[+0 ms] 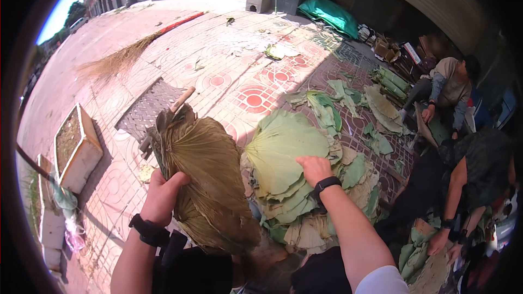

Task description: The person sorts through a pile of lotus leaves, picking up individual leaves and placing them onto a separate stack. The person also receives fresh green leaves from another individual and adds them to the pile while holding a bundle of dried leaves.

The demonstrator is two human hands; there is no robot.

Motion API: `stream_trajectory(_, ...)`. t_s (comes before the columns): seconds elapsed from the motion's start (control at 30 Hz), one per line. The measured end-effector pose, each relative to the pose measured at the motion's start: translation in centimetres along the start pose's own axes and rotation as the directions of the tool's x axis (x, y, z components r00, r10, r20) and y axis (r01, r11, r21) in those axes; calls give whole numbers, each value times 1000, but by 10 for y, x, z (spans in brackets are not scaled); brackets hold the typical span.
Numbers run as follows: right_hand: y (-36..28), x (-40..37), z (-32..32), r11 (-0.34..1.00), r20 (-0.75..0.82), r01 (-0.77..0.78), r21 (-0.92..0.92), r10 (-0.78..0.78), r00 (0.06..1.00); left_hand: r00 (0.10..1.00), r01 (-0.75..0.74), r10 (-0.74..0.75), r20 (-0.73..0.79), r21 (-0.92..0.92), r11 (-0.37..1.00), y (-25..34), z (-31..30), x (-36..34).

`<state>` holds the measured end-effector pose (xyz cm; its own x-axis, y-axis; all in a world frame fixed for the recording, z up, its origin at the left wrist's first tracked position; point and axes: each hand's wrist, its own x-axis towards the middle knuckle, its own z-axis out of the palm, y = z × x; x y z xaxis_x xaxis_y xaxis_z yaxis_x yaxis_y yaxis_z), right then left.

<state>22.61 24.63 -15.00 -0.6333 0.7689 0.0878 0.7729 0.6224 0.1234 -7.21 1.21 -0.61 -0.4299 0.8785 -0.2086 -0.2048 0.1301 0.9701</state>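
Observation:
A bundle of brown dried lotus leaves (210, 169) hangs from my left hand (166, 196), the thumb pressed over its near edge. To the right, a pale green lotus leaf (283, 149) lies spread on top of a layered pile of lotus leaves (348, 179). The fingers of my right hand (316, 170) are closed at that leaf's right edge; the fingertips are partly hidden. The brown bundle covers part of what is under it, close to my knees.
A woven-top stool (147, 110) stands ahead left, with a straw broom (122, 57) beyond. Soil-filled foam boxes (79, 147) line the left. Loose leaves (324, 109) and a green sack (329, 16) lie ahead right. Two people (449, 84) handle leaves at right.

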Motion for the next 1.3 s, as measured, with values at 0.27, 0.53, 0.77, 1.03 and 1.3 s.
stream_trajectory(0.27,86,-127,-147,973,-58,-94,210,108,992,1000,-31,31,-3,-46,998,0,13,-5)
stream_trajectory(0.53,123,-271,-112,980,504,-197,28,156,849,999,-20,19,41,1,1000,2,43,-5)
stream_trajectory(0.77,71,-178,-102,955,25,-187,232,186,982,991,-20,19,134,7,1000,-5,79,-3)
stream_trajectory(1.03,-39,-54,-67,854,174,-473,216,443,880,986,-9,-3,167,76,997,-5,90,-4)
stream_trajectory(1.3,-28,-45,-85,763,359,-580,286,476,803,972,-42,28,233,56,998,5,79,-9)
